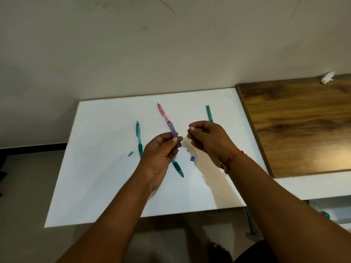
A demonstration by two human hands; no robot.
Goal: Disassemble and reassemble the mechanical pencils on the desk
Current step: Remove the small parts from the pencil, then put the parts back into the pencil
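Note:
My left hand [159, 156] is shut on a translucent purple pencil barrel [173, 132], held tilted above the white desk [98, 177]. Just to its right, my right hand [208, 138] has thumb and fingertips pinched together; I cannot see anything between them. A pink pencil [162, 112] lies behind the purple barrel. One teal pencil [139, 138] lies at the left. Another teal pencil [178, 168] lies partly under my left hand. A teal barrel [209, 113] lies behind my right hand. A small teal piece [130, 153] and a small blue piece [192, 158] rest loose on the desk.
A wooden table [303, 126] adjoins the desk on the right, with a crumpled white scrap [327, 77] at its back. A wall stands directly behind the desk. A white shelf [311, 185] sits lower right, with the floor below.

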